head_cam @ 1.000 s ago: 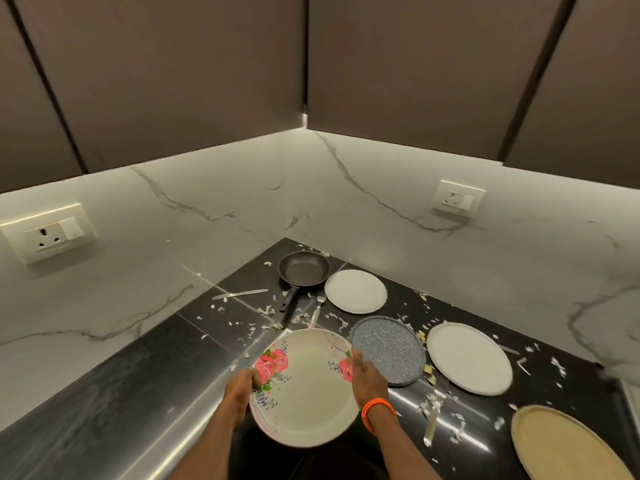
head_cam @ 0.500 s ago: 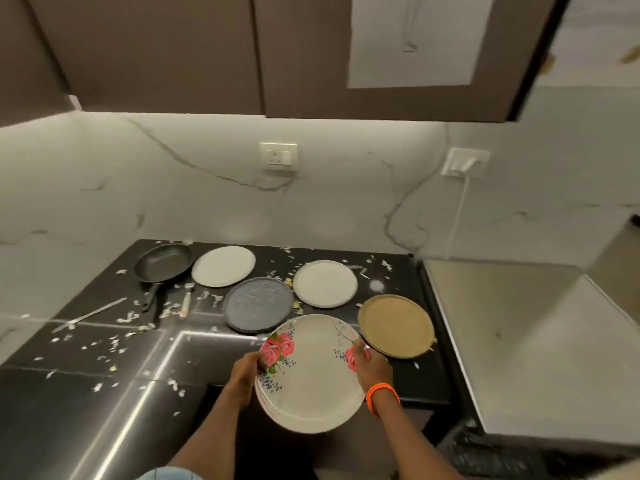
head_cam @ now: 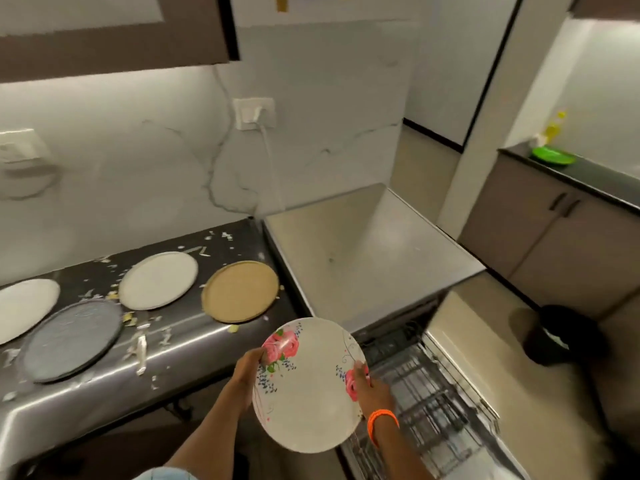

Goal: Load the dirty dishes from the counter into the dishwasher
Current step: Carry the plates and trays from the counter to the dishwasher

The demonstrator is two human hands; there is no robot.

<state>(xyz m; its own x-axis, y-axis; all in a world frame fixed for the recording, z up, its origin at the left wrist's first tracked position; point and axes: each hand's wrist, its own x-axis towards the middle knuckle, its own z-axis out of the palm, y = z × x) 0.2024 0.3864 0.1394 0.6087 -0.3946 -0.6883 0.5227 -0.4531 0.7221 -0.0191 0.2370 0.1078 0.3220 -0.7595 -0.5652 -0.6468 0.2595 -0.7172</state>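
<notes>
Swinging right since the earlier frame, the view now shows the dishwasher's open rack (head_cam: 426,386) at lower right. Both hands, left hand (head_cam: 247,370) and right hand (head_cam: 369,386), clamp the floral plate (head_cam: 308,386) by its edges at lower centre, beside the rack; loading looks imminent. Four plates remain on the counter (head_cam: 104,396).

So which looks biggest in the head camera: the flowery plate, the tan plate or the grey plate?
1. Flowery plate, though it is held nearest the camera, so that may mislead.
2. Grey plate.
3. Tan plate, close to the grey one, so unsure.
</notes>
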